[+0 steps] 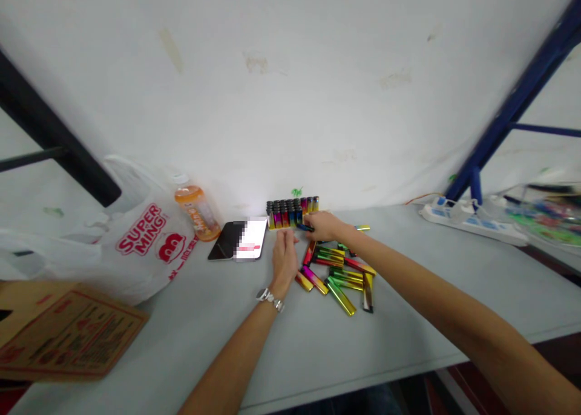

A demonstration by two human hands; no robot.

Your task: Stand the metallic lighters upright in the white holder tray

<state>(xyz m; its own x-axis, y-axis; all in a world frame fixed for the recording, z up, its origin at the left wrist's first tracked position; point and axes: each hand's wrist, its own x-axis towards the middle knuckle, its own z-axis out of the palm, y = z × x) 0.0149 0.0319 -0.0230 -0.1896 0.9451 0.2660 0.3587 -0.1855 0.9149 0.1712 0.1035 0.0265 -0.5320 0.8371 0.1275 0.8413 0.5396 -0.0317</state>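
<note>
Rows of upright lighters [285,214] with metallic coloured bodies and dark tops stand against the wall. My right hand [321,225] is closed on a dark lighter [305,227], held tilted at the right front of these rows. Just in front of the rows, my left hand [285,259] rests with its fingers stretched forward and nothing visible in them. Several loose lighters lie in a pile beneath and beside my right forearm, among them a green-gold lighter [341,297] and a pink-gold lighter [315,280].
Left of the rows lies a tablet [226,242] with a partly lit screen. Behind it stand an orange drink bottle [198,209] and a white plastic bag [136,245], with a cardboard box [68,333] nearer. A power strip [472,221] lies at the right by a blue post [503,109].
</note>
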